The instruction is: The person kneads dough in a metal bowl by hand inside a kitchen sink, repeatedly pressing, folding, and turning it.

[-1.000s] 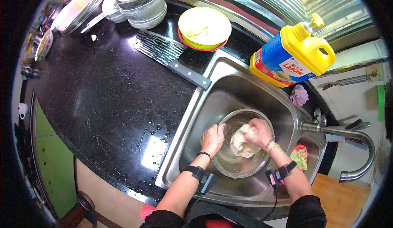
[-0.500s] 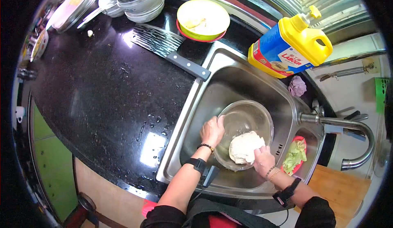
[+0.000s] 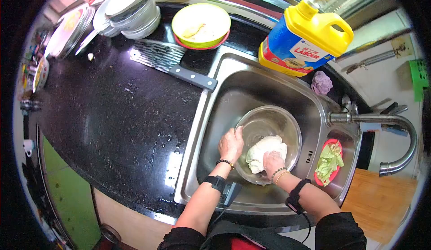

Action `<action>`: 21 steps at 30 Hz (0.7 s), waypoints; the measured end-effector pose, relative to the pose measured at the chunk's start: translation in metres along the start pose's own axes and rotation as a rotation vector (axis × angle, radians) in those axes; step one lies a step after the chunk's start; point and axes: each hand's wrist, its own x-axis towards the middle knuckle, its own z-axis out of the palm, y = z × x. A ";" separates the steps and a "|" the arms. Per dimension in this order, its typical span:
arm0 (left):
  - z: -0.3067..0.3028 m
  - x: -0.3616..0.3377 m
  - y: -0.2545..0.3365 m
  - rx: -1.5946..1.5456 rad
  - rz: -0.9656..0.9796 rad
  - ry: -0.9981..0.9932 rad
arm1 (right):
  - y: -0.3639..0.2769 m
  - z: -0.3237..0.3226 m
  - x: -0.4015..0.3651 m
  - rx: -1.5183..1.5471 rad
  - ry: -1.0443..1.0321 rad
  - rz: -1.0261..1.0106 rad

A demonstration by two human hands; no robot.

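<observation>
A round metal bowl stands in the large basin of the sink. Inside it lies a lumpy white mass that looks like dough. My left hand grips the bowl's left rim, thumb at the inner side. Pressed onto the lower right of the dough is my right hand, its fingers curled in and partly hidden against the dough.
The steel sink has a faucet at its right and leafy greens on a red dish in the small basin. A cleaver lies behind, its handle over the sink edge, near a yellow bowl and a yellow detergent jug.
My right hand has moved from the dough's right edge leftward onto it, and the dough has shifted slightly left and up. My left hand keeps hold of the bowl rim. The view has shifted a little.
</observation>
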 end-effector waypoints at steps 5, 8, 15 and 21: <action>0.004 0.002 -0.005 -0.009 0.044 0.015 | -0.006 0.021 0.032 0.169 0.044 0.139; 0.004 0.003 -0.005 -0.020 0.054 0.017 | -0.004 0.016 0.047 0.190 0.019 0.121; 0.001 -0.001 -0.004 -0.027 0.036 0.014 | -0.002 0.005 0.083 0.042 -0.164 0.095; -0.002 -0.001 -0.005 -0.032 0.020 0.013 | 0.007 -0.017 0.081 0.157 -0.256 0.087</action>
